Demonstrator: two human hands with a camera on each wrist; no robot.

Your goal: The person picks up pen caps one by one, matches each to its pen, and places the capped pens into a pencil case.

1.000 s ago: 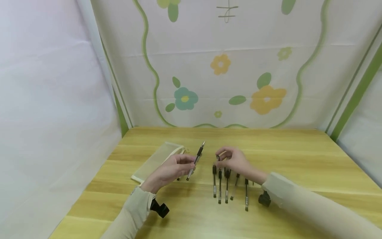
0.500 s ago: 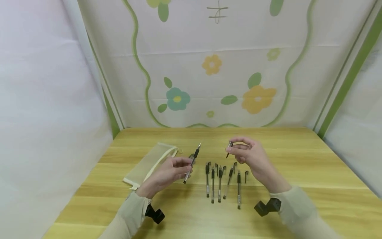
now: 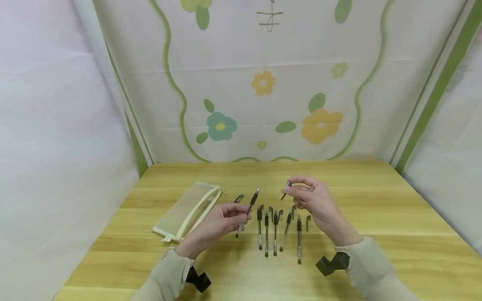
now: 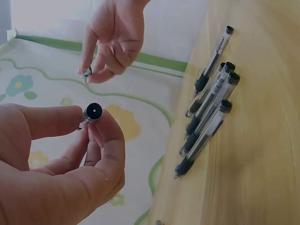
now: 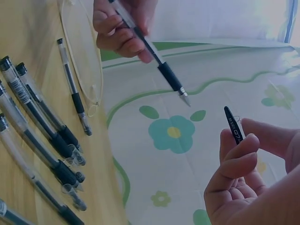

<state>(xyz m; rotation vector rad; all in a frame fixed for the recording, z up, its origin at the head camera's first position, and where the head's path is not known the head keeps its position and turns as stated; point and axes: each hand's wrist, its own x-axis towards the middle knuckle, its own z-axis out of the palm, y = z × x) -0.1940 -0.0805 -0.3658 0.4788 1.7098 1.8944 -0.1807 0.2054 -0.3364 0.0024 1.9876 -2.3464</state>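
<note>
My left hand (image 3: 218,225) pinches an uncapped gel pen (image 3: 254,200) with a black grip, its metal tip pointing up and away. Between thumb and fingertips of my right hand (image 3: 318,205) is a pen cap (image 5: 233,125) with a black clip. Pen and cap are apart, both above the table. Several uncapped pens (image 3: 275,234) lie in a row below and between the hands, tips toward the far side. Loose caps (image 3: 308,223) lie by their tips. Behind the left hand another pen (image 3: 239,199) is partly hidden; the right wrist view shows it lying on the table.
A pale mesh zip pouch (image 3: 178,211) lies on the table left of the row, partly behind the left hand. The wooden table (image 3: 339,276) ends at a flower-patterned cloth backdrop (image 3: 241,104), with white cloth walls at both sides.
My right hand has lifted a cap from beside the pen tips and raised it to the right, then drifted slightly left. The left hand still holds its pen, now slightly nearer the cap.
</note>
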